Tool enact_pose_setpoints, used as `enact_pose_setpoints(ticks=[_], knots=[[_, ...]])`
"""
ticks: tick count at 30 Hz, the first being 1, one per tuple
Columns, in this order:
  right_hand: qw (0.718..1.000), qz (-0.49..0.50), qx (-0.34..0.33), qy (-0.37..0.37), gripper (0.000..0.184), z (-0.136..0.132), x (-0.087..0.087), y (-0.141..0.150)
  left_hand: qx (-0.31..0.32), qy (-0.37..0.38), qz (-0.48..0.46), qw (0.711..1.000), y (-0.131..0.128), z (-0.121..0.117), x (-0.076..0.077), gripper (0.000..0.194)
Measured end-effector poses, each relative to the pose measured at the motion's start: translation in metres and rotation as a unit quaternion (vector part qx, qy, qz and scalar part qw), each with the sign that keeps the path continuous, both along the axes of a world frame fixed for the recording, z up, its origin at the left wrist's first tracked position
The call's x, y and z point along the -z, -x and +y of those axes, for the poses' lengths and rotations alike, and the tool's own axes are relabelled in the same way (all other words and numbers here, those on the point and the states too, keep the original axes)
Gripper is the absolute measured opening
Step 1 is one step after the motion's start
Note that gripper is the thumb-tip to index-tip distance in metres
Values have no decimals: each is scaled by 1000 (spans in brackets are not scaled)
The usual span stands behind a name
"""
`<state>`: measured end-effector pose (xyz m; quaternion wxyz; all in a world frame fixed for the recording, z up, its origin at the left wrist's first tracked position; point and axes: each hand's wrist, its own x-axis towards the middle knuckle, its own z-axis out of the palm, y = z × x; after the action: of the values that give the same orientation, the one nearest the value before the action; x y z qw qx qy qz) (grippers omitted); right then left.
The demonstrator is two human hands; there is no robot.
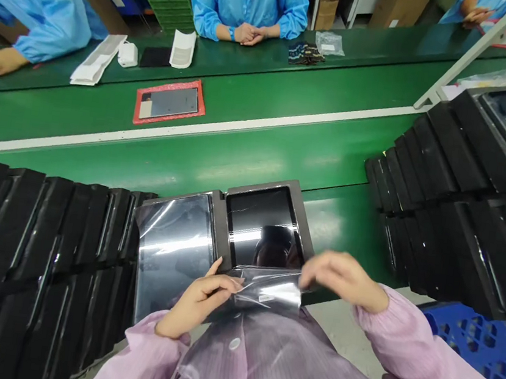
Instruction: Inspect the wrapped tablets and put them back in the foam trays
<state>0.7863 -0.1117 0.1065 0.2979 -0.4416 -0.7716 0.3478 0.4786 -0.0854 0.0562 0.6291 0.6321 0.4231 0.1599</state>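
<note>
A black-screened tablet [262, 227] lies in a dark grey foam tray [306, 230] in front of me. Across its near end stretches a clear plastic film [275, 290] with a small white label. My left hand [203, 297] pinches the film's left side between thumb and fingers, its index finger pointing up beside the tray. At the film's right edge is my right hand [341, 277], smeared by motion, with curled fingertips meeting the plastic. To the left, a second tablet [174, 247] under shiny clear plastic rests in the adjoining tray section.
Stacked black foam trays stand at left [55, 220] and right [446, 195]. A tablet on red bubble wrap [171, 102] lies on the green belt [220, 155]. Co-workers in blue sit opposite. A blue crate [483, 347] is at lower right.
</note>
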Motion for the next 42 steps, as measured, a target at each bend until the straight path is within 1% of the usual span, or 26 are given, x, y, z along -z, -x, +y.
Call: enact_pose_setpoints(ticks=[1, 2, 3, 5, 6, 7, 8, 10, 12, 13, 14, 15, 17, 19, 21, 23, 24, 26, 28, 30, 31, 33, 35, 37, 39, 42], knots=[[998, -25, 46, -33, 31, 1, 10, -4, -19, 12, -6, 1000, 1, 2, -1, 15], [996, -40, 50, -61, 30, 3, 21, -7, -52, 22, -10, 998, 1, 3, -2, 13], [995, -50, 20, -85, 31, 4, 32, -7, -89, 23, -14, 996, 0, 5, -1, 21], [990, -69, -27, -123, 37, 2, 47, -4, -137, -4, -8, 990, -6, 11, 3, 56], [986, -76, -48, -139, 40, 0, 51, -1, -140, -38, 3, 989, -10, 15, 5, 71], [984, -78, -62, -150, 41, -2, 54, 1, -130, -86, 21, 988, -14, 21, 8, 79], [980, -88, -68, -164, 42, -3, 54, 4, -113, -139, 46, 983, -17, 27, 11, 82], [966, -137, -52, -214, 41, -2, 53, 6, -71, -230, 97, 966, -22, 39, 15, 79], [936, -202, -22, -288, 35, 7, 50, 7, -35, -271, 124, 954, -22, 50, 16, 71], [921, -224, -9, -319, 30, 14, 48, 8, -22, -273, 126, 953, -22, 54, 16, 68], [914, -231, 1, -333, 25, 22, 47, 10, -15, -269, 123, 955, -21, 56, 15, 66], [919, -224, 9, -325, 24, 33, 47, 11, -13, -259, 117, 959, -20, 57, 14, 65], [944, -192, 40, -264, 24, 55, 47, 16, -24, -222, 99, 970, -18, 58, 11, 66], [965, -142, 119, -186, 22, 77, 47, 20, -50, -178, 78, 980, -19, 59, 10, 70], [967, -72, 212, -123, 22, 92, 44, 22, -80, -145, 58, 985, -20, 61, 10, 76], [960, 11, 277, -45, 24, 95, 39, 21, -95, -128, 38, 986, -19, 63, 11, 76], [952, 37, 304, 12, 28, 93, 35, 21, -88, -130, 31, 987, -18, 62, 11, 71], [922, 34, 362, 135, 36, 83, 29, 20, -35, -155, 27, 987, -15, 56, 11, 57], [890, -24, 403, 212, 34, 69, 25, 24, 55, -200, 38, 978, -12, 42, 9, 48], [879, -75, 415, 224, 26, 58, 26, 33, 129, -236, 59, 961, -11, 23, 8, 46], [878, -85, 417, 220, 25, 54, 27, 38, 147, -248, 70, 955, -11, 14, 8, 46], [872, -90, 428, 221, 27, 50, 27, 50, 151, -264, 85, 949, -13, 1, 9, 46], [874, -69, 422, 230, 29, 49, 22, 59, 134, -261, 74, 953, -16, -4, 11, 46], [889, -32, 389, 241, 33, 47, 10, 64, 93, -227, 30, 969, -17, -1, 12, 45], [900, 41, 346, 263, 36, 44, -6, 68, 28, -191, -19, 981, -13, 5, 11, 43], [887, 177, 322, 281, 37, 39, -26, 81, -99, -184, -36, 977, 8, 13, 8, 37]])
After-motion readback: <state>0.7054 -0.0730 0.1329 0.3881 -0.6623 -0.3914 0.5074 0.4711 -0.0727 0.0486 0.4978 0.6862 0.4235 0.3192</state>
